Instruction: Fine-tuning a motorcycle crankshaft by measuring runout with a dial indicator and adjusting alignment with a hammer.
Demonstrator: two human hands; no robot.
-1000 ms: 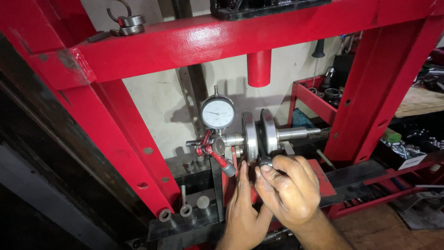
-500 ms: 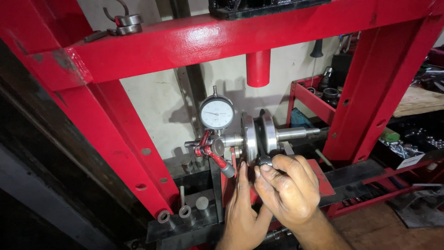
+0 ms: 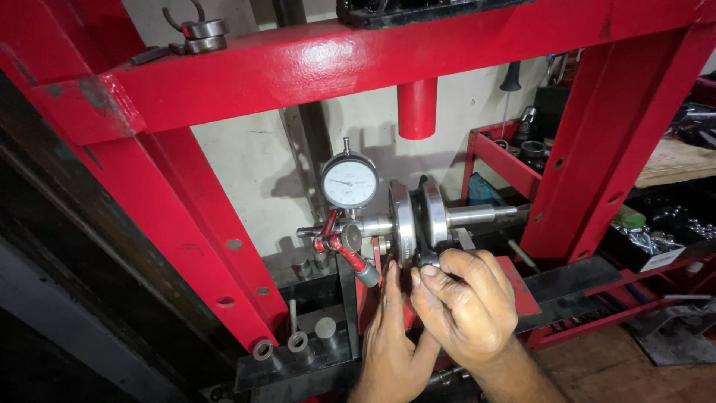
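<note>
Both hands together low on the crankshaft: right hand pinches its web, left hand braces beside. Dial gauge already set above; checking underway.

A mechanic's workshop: a red press frames the hands, with a dial gauge above them and parts shelves right.

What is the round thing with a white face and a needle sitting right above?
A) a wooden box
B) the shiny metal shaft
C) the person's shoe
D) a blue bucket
B: the round dial gauge stands just over the left end of the shiny metal shaft, beside the two metal discs that the right hand and left hand touch from below.
</note>
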